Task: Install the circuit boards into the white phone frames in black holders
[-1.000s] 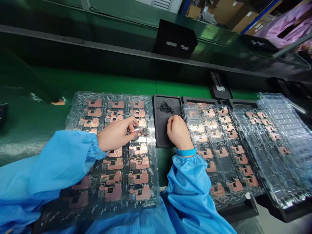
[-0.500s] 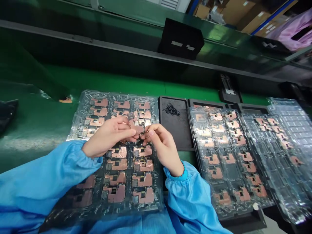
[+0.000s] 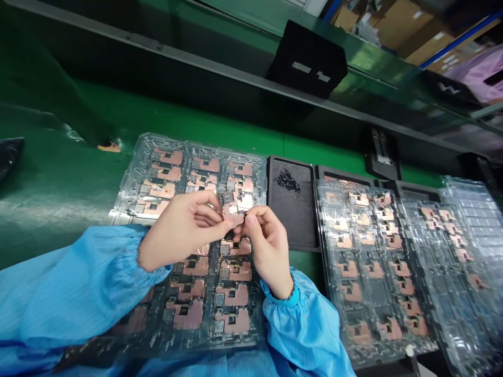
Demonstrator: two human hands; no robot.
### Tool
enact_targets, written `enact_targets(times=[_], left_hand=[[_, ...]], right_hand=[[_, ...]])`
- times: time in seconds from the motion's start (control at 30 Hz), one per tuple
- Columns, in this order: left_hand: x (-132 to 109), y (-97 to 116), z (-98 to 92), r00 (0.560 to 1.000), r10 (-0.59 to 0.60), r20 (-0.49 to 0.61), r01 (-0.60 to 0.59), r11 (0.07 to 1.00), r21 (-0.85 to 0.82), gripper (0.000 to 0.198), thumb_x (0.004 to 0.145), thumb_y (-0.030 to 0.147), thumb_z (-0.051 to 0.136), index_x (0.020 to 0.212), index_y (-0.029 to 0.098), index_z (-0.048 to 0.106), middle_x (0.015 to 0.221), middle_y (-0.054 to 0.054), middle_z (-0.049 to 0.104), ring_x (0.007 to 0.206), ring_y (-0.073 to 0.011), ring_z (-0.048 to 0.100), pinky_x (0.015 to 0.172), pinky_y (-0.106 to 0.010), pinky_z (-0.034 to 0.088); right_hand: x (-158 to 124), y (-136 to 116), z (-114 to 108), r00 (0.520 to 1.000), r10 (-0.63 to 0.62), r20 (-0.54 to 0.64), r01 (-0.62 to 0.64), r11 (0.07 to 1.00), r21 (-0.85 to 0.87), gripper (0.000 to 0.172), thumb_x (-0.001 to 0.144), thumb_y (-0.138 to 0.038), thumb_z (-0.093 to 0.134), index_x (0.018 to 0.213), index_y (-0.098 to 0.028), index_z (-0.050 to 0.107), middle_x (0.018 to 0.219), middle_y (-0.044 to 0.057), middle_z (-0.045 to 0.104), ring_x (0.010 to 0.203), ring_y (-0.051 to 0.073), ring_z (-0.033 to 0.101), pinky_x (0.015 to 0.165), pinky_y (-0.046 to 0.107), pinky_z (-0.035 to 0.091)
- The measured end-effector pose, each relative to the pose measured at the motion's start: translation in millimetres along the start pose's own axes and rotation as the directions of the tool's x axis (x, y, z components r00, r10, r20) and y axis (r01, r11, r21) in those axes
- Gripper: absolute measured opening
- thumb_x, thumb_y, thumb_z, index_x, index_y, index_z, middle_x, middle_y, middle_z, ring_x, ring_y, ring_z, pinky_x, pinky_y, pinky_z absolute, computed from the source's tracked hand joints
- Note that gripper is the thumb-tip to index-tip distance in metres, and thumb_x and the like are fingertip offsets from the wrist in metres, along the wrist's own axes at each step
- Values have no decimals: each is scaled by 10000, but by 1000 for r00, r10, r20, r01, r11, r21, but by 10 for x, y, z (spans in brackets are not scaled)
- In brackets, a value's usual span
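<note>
My left hand [image 3: 183, 230] pinches a small copper-coloured circuit board [image 3: 232, 206] and holds it lifted above the clear plastic tray [image 3: 129, 183] of similar boards. My right hand [image 3: 265, 238] meets it from the right, thumb and forefinger pressed against the board's lower right edge. Whether a small part sits between those fingertips is too small to tell. Both arms wear blue sleeves. A black flat tray [image 3: 293, 214] with a little heap of tiny black parts [image 3: 288, 180] lies just right of the hands.
Several more clear trays of boards [image 3: 365, 272] overlap to the right, on black bases. The green bench [image 3: 55, 193] runs left and behind. A black box [image 3: 308, 60] sits on the raised green rail, a small black fixture [image 3: 380, 152] beyond the trays.
My right hand left the black parts tray and came left to the board. My left hand lifted that board out of the tray, and both hands now hold it together.
</note>
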State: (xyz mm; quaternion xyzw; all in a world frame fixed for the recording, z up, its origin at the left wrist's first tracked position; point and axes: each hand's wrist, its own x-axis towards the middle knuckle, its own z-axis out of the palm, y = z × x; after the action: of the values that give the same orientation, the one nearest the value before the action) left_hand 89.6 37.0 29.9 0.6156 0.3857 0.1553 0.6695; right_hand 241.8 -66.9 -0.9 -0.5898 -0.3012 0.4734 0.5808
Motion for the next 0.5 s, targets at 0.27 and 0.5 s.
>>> enact_targets(times=[0.27,0.5], left_hand=[[10,-16,-22,1000,-5,26,5,1000,-12,199,833,216,778,785,187,587,680,44,743,660,-88,717,565,-96,528],[80,-31,-85,996,-59,72,62,997,-48,231,822,255,805,838,180,586,688,6,756,690,-148,748,611,-171,571]], right_hand=[[-12,9,8,999,-35,-3,35,997,-66,227,989,-427,646,934,-217,581,757,-19,660,610,114,627,602,240,512],[-17,12,-45,968,-246,-53,225,941,-252,148,1046,-313,543,928,-225,558,845,-17,592,686,114,604,663,263,496]])
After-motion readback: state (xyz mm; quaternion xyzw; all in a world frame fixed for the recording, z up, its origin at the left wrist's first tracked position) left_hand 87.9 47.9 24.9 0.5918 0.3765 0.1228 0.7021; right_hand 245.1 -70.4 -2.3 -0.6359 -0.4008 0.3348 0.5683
